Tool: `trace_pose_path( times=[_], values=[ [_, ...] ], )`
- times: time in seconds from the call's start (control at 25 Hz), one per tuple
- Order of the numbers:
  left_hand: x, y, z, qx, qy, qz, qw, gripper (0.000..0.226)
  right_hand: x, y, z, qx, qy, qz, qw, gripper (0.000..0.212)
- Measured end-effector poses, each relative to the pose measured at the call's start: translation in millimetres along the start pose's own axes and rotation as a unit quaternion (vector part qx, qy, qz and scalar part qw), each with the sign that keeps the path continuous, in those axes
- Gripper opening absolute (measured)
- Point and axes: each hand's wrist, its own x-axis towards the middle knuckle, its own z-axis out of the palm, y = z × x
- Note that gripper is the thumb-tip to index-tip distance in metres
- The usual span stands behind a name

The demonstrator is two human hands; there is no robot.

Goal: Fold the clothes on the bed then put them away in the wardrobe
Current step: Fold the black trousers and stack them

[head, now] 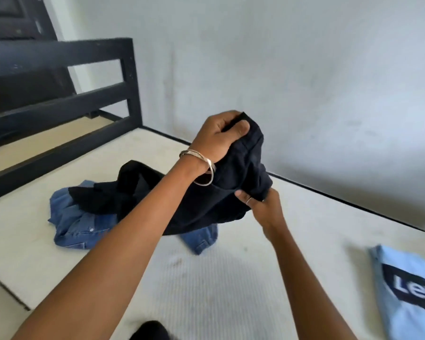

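Both hands raised, left hand (216,141) above right hand (260,204), fingers curled, pinching.

light: soft, even daylight | shadows: faint | blur: slight motion | edges: wide-angle bend

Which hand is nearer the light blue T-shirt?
Right. The right hand grips the black garment on the light blue T-shirt side; the left hand is higher, farther away.

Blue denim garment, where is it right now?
In the head view the blue denim garment lies crumpled on the mattress left of centre, partly under the black garment that both hands lift, near the black bed frame.
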Motion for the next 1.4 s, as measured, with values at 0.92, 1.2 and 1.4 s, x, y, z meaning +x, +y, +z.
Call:
trace_pose_path(
  times=[0.92,1.2,1.4],
  values=[
    [-56.7,109.8,173.5,-0.014,-0.175,0.043,0.984,0.009,-121.5,-142.9,-249.8,-0.389,-0.069,-0.035,0.918,0.056],
    [-44.9,97.2,130.0,0.153,-0.234,0.042,0.959,0.019,-111.4,-145.5,-225.2,-0.324,-0.010,-0.082,0.943,0.042],
    [-50.4,89.2,106.6,0.421,-0.471,-0.057,0.773,0.049,-126.3,-166.8,-240.5,-0.229,-0.036,-0.144,0.962,0.054]
  ],
)
